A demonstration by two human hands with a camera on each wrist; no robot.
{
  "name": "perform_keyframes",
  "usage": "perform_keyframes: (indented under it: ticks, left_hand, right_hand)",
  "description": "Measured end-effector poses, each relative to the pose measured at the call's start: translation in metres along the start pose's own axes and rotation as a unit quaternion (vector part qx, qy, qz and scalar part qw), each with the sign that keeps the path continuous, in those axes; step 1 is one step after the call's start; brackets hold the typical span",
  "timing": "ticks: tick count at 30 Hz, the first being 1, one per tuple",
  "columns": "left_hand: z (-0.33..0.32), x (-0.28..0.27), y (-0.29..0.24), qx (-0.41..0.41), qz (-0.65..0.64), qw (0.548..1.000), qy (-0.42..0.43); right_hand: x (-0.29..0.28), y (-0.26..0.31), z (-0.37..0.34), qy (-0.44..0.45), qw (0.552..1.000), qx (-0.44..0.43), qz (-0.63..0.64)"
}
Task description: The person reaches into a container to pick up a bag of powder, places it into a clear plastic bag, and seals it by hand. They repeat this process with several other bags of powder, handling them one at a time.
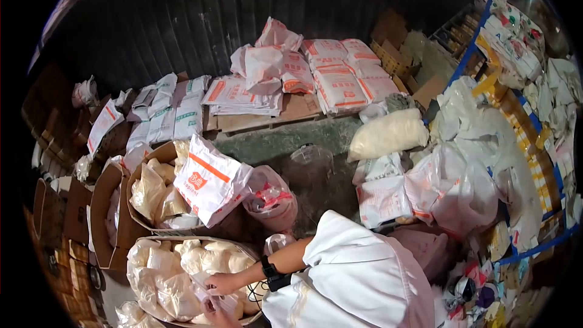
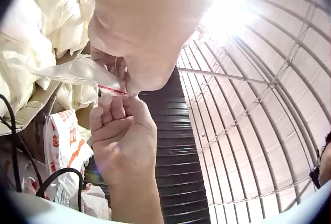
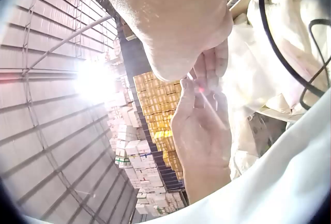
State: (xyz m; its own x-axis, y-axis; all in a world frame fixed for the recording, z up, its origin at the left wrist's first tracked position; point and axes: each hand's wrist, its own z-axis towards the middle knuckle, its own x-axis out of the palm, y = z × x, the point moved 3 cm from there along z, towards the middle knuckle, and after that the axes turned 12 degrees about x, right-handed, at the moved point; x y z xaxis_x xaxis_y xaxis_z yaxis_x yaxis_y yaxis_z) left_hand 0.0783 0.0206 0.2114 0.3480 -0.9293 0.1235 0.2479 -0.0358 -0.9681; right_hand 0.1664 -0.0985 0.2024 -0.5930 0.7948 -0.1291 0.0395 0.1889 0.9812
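Clear plastic bag [image 2: 77,73] sits between the two hands, held above a carton [image 1: 193,239] packed with cream-coloured filled bags [image 1: 155,276], at the near left-centre of the scene. Edge with a red strip [image 2: 110,89] is at the fingertips; the rest of the bag runs left from the hands, toward the filled bags. Long axis looks roughly crosswise to the line between the hands; far end hard to make out against the pale bags.

Right hand [image 1: 223,283] is on the far side, fingers curled, pinching the strip edge. Left hand [image 1: 221,317] is on the near side, pinching the same edge, fingers partly hidden. Thumbs nearly meet at the strip, so neither hand is clearly nearer to it. Bag contents: can't tell.

Black watch [image 1: 268,267] on the right wrist, white sleeve [image 1: 346,249] to the right. Beyond the carton, a white printed sack [image 1: 209,176] leans tilted over a second box of filled bags. Far side: stacked orange-printed sacks [image 1: 341,82] by the dark wall [image 1: 176,24]. Right: a cream bulky bag [image 1: 388,133] lies on its side.
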Motion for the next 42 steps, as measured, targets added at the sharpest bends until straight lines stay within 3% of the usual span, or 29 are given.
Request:
perform_keyframes:
  ticks: [5,8,13,16,19,22,25,28,34,42]
  left_hand:
    - [0.007,-0.017,0.02,0.025,0.117,0.992,0.038]
    - [0.003,0.014,-0.028,0.06,0.201,0.977,0.043]
    - [-0.002,0.022,-0.047,0.099,0.329,0.938,0.05]
    - [-0.004,0.018,-0.038,0.102,0.315,0.943,0.041]
    - [-0.007,0.021,-0.042,0.078,0.325,0.942,0.034]
    - [-0.009,0.019,-0.039,0.075,0.315,0.946,0.028]
    - [-0.011,0.017,-0.036,0.082,0.328,0.941,0.026]
    - [-0.013,0.014,-0.032,0.09,0.345,0.934,0.031]
    - [-0.014,0.015,-0.032,0.07,0.331,0.941,0.02]
    - [-0.014,0.034,-0.039,0.061,0.337,0.938,0.058]
  right_hand:
    - [-0.009,0.015,-0.009,0.004,0.999,0.037,0.02]
    - [-0.013,0.022,-0.013,-0.014,0.999,0.046,0.021]
    - [-0.017,0.028,-0.019,-0.042,0.998,0.045,-0.032]
    - [-0.013,0.02,-0.018,-0.035,0.997,0.062,-0.032]
    - [-0.01,0.016,-0.018,-0.057,0.997,0.014,-0.046]
    - [-0.016,0.03,-0.029,-0.018,0.998,0.054,-0.026]
    - [-0.005,0.008,-0.017,-0.032,0.999,0.003,-0.021]
    - [-0.002,0.005,-0.018,-0.029,1.0,0.006,-0.004]
    - [-0.015,0.022,-0.032,0.037,0.995,0.072,0.054]
    - [-0.019,0.008,-0.031,-0.001,0.996,0.086,0.035]
